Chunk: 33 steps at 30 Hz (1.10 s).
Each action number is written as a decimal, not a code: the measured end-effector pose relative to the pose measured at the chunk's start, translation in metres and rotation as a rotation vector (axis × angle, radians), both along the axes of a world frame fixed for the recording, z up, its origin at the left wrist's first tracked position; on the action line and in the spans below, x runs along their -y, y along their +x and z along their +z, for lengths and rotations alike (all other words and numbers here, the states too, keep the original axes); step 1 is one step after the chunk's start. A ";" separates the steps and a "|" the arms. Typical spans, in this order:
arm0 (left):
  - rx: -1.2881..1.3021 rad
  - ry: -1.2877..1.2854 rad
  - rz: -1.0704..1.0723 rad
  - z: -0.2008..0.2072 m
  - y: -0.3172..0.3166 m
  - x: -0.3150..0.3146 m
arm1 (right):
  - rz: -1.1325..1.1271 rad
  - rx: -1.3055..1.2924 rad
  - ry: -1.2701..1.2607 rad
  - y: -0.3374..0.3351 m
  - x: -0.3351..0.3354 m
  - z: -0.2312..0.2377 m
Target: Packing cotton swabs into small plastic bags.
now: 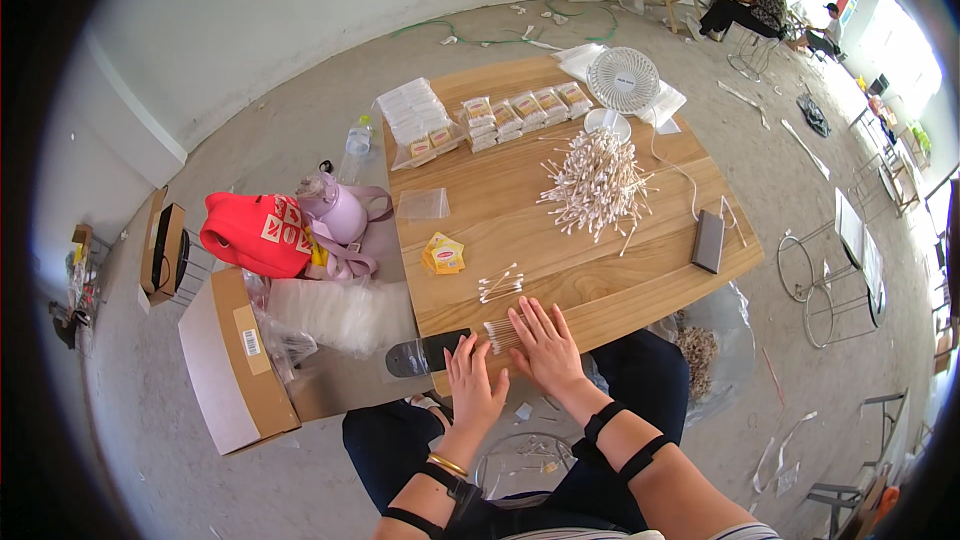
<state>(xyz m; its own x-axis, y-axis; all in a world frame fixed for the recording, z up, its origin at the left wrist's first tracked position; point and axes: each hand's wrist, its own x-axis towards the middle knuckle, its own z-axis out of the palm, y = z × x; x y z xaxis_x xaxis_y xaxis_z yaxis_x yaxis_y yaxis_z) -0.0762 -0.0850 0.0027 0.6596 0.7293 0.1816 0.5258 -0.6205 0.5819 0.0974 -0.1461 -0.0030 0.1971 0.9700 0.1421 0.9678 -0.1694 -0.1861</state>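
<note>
At the table's near edge, a flat row of cotton swabs (499, 336) lies between my hands. My right hand (545, 348) rests flat over the row's right part, fingers stretched out. On the row's left side is my left hand (474, 385), fingers apart, its tips by a black flat piece (430, 352) under clear plastic. Just beyond the row lies a small loose group of cotton swabs (500, 285). Several yellow cards (443, 254) and a clear plastic bag (424, 204) sit farther left. A large heap of cotton swabs (597, 180) spreads farther back.
Packed swab packets (525, 110) line the table's (480, 190) back, beside a white fan (622, 80). A grey power bank (708, 242) lies at right. To my left are a cardboard box (240, 360), plastic bags (335, 315), a red bag (258, 232) and a lilac bottle (340, 210).
</note>
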 end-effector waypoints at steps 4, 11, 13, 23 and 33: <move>0.015 -0.014 0.007 0.001 0.000 -0.001 | 0.000 0.004 0.003 0.000 0.000 0.000; -0.001 -0.006 0.036 0.003 0.009 -0.001 | 0.000 -0.010 0.018 0.000 -0.001 0.000; -0.007 -0.006 0.039 0.001 0.008 -0.001 | 0.006 -0.052 0.015 0.000 0.000 0.001; 0.013 -0.024 0.055 0.002 0.013 -0.003 | 0.004 -0.070 0.023 0.000 0.000 0.004; -0.006 -0.002 0.048 0.000 0.013 -0.003 | 0.001 -0.071 0.013 0.000 0.000 0.004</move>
